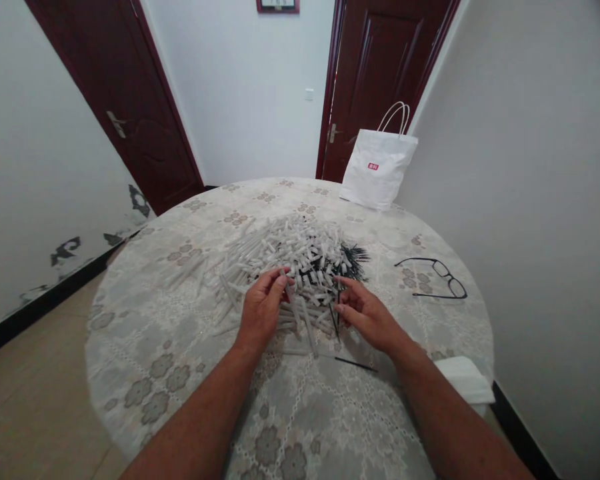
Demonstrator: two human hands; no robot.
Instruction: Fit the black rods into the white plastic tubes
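A heap of translucent whitish plastic tubes [280, 247] lies in the middle of the round table. Thin black rods [353, 261] stick out of its right side. My left hand [263, 303] is closed at the near edge of the heap, with a translucent tube [291, 288] pinched between thumb and fingers. Something small and red [285, 295] shows beside that thumb; its kind is unclear. Across from it, my right hand [363, 310] pinches a thin black rod [339, 299] held roughly upright. Another black rod [356, 364] lies on the cloth in front of the heap.
Black-framed glasses [443, 273] rest unfolded on the right of the patterned tablecloth [180, 393]. A white paper bag [380, 167] stands at the back right edge. Something white and folded [463, 377] lies beside my right forearm. Loose tubes [185, 267] spread to the left.
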